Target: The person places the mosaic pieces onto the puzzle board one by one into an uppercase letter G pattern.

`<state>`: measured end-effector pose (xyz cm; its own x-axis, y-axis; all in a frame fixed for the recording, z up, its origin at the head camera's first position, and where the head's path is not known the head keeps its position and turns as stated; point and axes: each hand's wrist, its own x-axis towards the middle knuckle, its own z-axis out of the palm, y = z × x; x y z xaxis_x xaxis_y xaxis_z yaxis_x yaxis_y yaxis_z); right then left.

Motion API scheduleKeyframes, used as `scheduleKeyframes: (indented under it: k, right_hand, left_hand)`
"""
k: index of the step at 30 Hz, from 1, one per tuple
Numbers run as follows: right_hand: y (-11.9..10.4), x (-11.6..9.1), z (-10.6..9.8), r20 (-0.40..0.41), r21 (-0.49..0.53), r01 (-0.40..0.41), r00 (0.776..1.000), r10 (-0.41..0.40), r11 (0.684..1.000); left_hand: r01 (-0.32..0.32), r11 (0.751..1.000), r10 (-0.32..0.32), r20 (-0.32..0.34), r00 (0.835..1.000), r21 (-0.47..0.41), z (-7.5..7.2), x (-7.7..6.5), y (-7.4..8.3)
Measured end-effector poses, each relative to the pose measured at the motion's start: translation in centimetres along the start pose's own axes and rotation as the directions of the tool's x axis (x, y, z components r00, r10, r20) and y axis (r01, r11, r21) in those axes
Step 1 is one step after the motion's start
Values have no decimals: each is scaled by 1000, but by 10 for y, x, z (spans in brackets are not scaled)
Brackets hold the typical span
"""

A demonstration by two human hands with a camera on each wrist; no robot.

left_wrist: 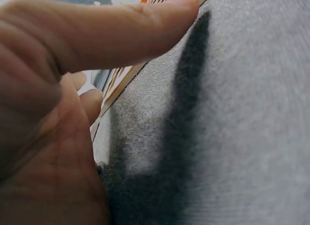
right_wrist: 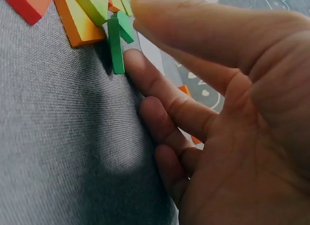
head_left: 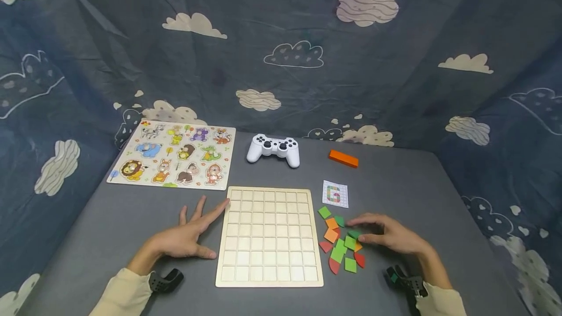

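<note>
A wooden grid board [head_left: 269, 238] of shallow square cells lies in the middle of the table. My left hand [head_left: 186, 235] has its fingers spread at the board's left edge, the index fingertip touching near the upper left corner; its thumb [left_wrist: 131, 31] extends towards the edge. To the board's right is a loose cluster of flat pieces: light green squares [head_left: 350, 265], orange squares [head_left: 331, 235], red rounded pieces [head_left: 334, 266] and dark green pieces [head_left: 353, 233]. My right hand [head_left: 391, 233] rests beside them, thumb and fingers apart. A fingertip lies close to a dark green piece [right_wrist: 115, 45]; contact is unclear.
A small pattern card [head_left: 335, 194] lies behind the pieces, with an orange block [head_left: 344, 158] farther back. A white game controller [head_left: 274, 149] sits behind the board. An animal puzzle board [head_left: 173, 155] occupies the back left, before a cloud-patterned cloth [head_left: 298, 9].
</note>
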<state>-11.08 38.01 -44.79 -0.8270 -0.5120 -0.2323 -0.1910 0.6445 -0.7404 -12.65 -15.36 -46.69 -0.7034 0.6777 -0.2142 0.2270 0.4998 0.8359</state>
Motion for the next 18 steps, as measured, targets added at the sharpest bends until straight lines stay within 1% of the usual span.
scheduleKeyframes:
  k: [7, 11, 18]
  right_hand:
    - [0, 1, 2, -18, 9, -7, 1000, 7, 1000]
    - [0, 3, 2, -15, 27, 4, 1000, -4, 1000]
    - [1, 6, 2, -11, 9, -5, 1000, 5, 1000]
  left_hand:
    - [8, 1000, -8, -2, 1000, 2, 1, 2, 3]
    - [-3, 1000, 3, -14, 1000, 30, 2, 2, 5]
    - [-12, 996, 15, -34, 999, 84, 4, 2, 9]
